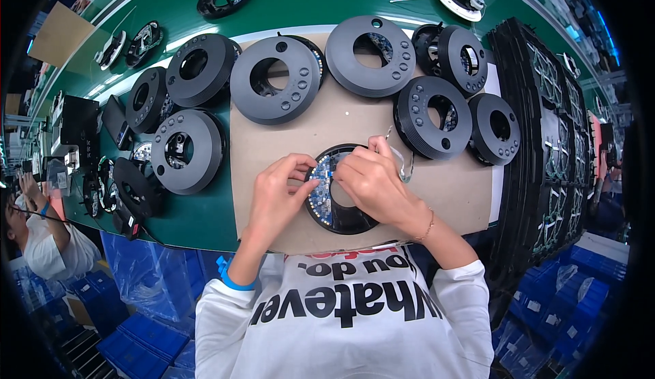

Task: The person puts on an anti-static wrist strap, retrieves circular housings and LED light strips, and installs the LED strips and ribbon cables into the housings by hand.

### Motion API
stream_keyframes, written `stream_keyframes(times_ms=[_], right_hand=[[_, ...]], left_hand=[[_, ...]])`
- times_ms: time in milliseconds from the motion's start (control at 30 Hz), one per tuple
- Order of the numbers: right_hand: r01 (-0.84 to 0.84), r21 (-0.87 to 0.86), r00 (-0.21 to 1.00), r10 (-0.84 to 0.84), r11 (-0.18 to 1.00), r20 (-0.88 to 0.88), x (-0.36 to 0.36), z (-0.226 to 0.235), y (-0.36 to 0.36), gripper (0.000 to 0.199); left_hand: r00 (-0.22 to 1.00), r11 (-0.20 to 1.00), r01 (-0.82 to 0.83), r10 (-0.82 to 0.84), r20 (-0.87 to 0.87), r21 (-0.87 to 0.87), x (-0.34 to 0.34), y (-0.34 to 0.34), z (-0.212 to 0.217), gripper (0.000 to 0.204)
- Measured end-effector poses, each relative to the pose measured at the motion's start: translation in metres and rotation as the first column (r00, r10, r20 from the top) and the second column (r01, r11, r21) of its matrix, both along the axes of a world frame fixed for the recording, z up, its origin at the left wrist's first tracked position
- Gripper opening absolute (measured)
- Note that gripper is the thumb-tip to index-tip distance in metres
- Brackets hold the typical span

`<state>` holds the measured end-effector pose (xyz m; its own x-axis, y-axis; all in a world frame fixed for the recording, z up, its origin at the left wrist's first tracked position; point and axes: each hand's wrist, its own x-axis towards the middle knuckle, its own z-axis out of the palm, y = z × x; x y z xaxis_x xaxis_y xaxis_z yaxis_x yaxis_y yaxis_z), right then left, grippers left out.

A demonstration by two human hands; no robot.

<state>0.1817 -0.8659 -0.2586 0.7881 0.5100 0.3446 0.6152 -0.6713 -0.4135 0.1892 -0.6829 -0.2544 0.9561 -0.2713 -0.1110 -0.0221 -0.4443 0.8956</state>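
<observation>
Both hands work over one black ring part (341,212) lying flat on the brown cardboard sheet (450,188), near its front edge, just in front of the person's chest. Inside the ring sits a round circuit board (319,201) with small blue and silver bits.

Left hand (276,195): fingertips bunched at the ring's left inner edge, thumb and forefinger pinched together on a small blue piece (322,171) at the board. Whether it is actually clamped or only touched is too small to tell.

Right hand (372,178): draped over the ring's top right, fingers curled down, fingertips meeting the left hand's at the same blue piece. Grip looks closed, but what is in it is hidden. A thin clear wire or loop (406,164) shows just beside this hand.

Step, as a judgement: fitting or seating a small connector on the board inside the ring. Both hands are on the same spot, so fine alignment is under way. The next move calls for a steady two-finger press with the ring kept flat.

Around: more grey and black rings (276,79) lie in a row behind, on the cardboard and the green surface (198,215). A stack of black trays (546,140) stands at the right.
</observation>
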Motion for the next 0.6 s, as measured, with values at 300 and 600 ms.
stream_keyframes(times_ms=[300,600], right_hand=[[-0.006,0.049,1.0,0.006,0.999,0.006,0.0002,-0.0057,-0.0008,0.011],[-0.005,0.117,0.999,0.0,0.993,0.045,0.0013,-0.0105,-0.001,0.013]], left_hand=[[1.0,1.0,-0.004,0.005,0.024,-0.022,-0.0022,0.0006,-0.006,0.021],[0.994,0.999,0.04,-0.039,0.101,-0.01,-0.0043,0.0024,-0.0102,0.023]])
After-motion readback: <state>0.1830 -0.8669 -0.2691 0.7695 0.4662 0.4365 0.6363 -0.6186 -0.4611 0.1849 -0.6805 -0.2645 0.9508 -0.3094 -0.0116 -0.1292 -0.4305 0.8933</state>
